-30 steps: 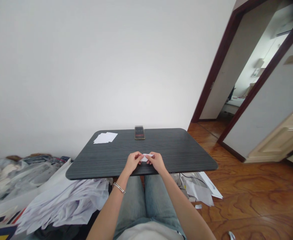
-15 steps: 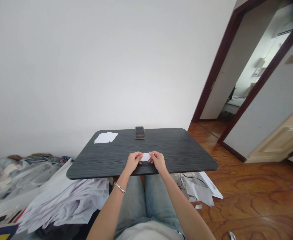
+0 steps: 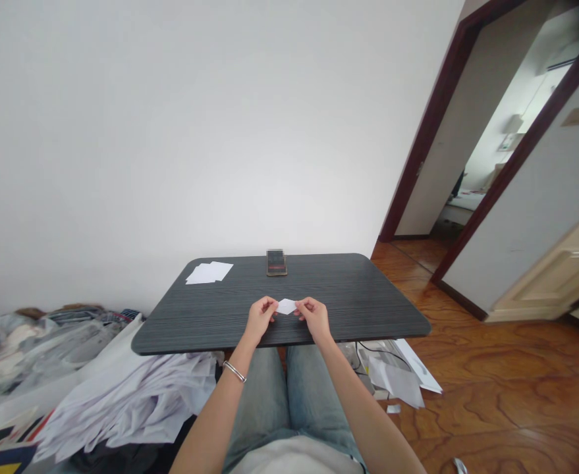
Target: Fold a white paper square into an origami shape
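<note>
A small piece of white paper with pointed left and right ends is stretched between my hands, over the front half of the dark table. My left hand pinches its left end between thumb and fingers. Its right end is gripped the same way by my right hand. Both hands are near the table's front edge, and a silver bracelet circles my left wrist.
White sheets overlap at the table's back left. A phone leans at the back middle. Piled clothes lie left of and below the table; papers and cables are beneath its right side. A doorway stands at right.
The white paper now shows pointed ends instead of a nearly rectangular outline. My hands have moved slightly apart, to its two tips.
</note>
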The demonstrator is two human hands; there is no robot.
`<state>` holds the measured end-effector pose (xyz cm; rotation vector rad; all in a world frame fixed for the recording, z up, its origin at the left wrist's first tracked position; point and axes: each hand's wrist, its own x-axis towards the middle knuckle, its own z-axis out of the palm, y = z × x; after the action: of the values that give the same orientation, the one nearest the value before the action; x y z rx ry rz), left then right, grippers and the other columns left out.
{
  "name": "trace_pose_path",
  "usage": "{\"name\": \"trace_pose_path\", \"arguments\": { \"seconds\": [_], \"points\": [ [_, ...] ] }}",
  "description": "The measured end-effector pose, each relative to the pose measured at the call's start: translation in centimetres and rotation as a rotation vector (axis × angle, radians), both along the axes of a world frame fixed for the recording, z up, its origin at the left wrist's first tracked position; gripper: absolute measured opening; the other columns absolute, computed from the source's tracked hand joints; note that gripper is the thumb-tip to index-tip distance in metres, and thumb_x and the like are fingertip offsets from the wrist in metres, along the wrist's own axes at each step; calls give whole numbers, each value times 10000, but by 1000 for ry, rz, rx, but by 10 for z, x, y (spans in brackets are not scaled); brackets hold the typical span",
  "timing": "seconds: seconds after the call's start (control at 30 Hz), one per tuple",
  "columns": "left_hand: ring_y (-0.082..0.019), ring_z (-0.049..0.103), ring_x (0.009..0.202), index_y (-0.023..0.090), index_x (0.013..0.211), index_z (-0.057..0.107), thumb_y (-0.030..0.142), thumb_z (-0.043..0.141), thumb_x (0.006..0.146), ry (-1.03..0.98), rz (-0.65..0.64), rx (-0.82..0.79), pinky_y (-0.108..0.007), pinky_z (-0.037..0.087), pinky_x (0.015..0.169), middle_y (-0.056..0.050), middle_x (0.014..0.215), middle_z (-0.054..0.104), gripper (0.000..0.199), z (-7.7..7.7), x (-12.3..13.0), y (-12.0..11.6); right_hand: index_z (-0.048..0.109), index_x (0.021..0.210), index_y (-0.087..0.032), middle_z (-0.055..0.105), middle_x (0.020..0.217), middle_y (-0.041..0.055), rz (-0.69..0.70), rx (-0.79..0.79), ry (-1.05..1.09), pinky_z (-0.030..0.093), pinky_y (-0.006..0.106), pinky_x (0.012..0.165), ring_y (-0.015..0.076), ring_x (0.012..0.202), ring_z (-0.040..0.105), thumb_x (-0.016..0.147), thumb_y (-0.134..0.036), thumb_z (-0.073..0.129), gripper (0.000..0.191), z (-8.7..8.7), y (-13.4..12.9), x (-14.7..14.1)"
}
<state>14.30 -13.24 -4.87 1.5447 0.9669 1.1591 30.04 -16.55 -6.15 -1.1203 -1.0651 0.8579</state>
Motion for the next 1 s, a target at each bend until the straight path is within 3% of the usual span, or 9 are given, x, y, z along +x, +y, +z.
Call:
{"name": "trace_pose_path", "arguments": {
  "seconds": [0.27,0.4,0.5,0.6,0.8,1.0],
  "points": [
    [-101,524,482,129,661,587,397,610,702,-67,89,-53,-189,410,436,-3,540,586,273,-5,-2,3,625,661,-141,677,603,64,34,-13,-14,441,216,439,153,522,620,706,-415,602,278,-2,1,2],
    [-122,583,560,117,736,615,439,557,742,-102,68,-75,-199,451,467,-40,640,637,327,-1,-2,1,617,660,-142,679,615,70,12,-9,-16,447,217,437,154,525,620,713,-438,592,302,-3,1,2],
    [-137,609,620,118,856,637,379,655,670,-102,6,-93,-204,472,488,-52,741,675,321,2,-2,-1,611,664,-144,678,622,68,8,-6,-16,448,218,446,151,530,619,721,-451,582,314,-1,0,2],
    [-147,615,625,115,843,656,274,735,582,-83,-49,-107,-215,485,512,-45,715,686,316,3,-2,-3,614,671,-145,677,620,64,34,-5,-21,446,219,451,148,529,616,720,-449,590,309,1,-2,2],
    [-142,627,591,104,905,616,225,692,635,-106,-31,-125,-231,502,546,-28,639,670,305,-1,-2,-1,597,643,-148,663,577,46,42,-11,-24,438,214,442,131,483,592,699,-429,625,288,1,-2,1],
    [-137,634,566,105,1004,583,199,654,670,-119,-4,-121,-258,525,597,-21,630,663,355,-4,-1,1,592,662,-144,663,589,64,21,-22,-12,462,226,435,145,482,603,705,-514,578,372,-2,1,1]
  ]
}}
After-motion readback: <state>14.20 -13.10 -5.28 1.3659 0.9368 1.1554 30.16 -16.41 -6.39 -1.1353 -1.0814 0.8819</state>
